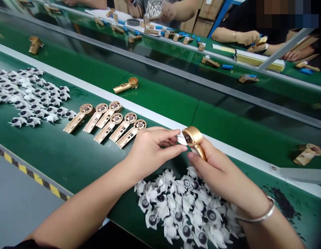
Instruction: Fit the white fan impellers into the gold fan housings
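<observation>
White fan-shaped parts lie left of a row of gold housings on the green bench. The left hand narrowly pinches a white strip at the gold housing, which the right hand clasps above a heap of white parts.

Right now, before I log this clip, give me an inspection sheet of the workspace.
surface: green conveyor belt
job's things: gold housing held by right hand; white piece at left hand; six gold housings in a group; white vaned parts piled; white-and-black parts spread
clutter: dark granules
grippers: both hands working, fingers closed on the parts
cables: nothing seen
surroundings: co-worker's hand across the belts; cardboard cartons; hazard tape
</observation>
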The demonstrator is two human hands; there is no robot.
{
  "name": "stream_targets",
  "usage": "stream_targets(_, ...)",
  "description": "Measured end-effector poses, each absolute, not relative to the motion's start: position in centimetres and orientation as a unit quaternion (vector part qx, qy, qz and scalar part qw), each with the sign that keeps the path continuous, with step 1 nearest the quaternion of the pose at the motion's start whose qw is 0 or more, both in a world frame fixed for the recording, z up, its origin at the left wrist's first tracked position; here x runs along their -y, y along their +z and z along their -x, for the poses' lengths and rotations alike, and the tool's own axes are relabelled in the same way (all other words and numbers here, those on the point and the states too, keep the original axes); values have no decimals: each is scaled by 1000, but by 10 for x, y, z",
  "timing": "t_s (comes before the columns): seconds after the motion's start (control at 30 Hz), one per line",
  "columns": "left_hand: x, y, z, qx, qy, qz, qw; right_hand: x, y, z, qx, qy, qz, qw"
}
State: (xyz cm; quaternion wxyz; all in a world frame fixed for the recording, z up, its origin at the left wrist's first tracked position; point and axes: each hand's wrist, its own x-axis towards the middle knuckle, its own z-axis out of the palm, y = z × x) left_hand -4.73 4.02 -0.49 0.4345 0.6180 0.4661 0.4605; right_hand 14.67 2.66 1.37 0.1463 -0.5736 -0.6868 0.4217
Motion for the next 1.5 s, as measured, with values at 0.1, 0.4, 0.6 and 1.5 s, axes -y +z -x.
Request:
stream_targets(0.1,-40,-4,47,-462,465,-622,427,-25,14,-146,676,445,567,156)
stream_targets(0.4,-41,-5,47,-438,453,-531,567,-17,19,-141,741,274,607,90)
stream_targets(0.6,-46,-7,47,-391,391,-398,732,-19,21,-144,770,245,586,53)
stream_targets(1.5,-58,-22,48,-398,40,-821,408,-67,2,-278,684,30,728,32)
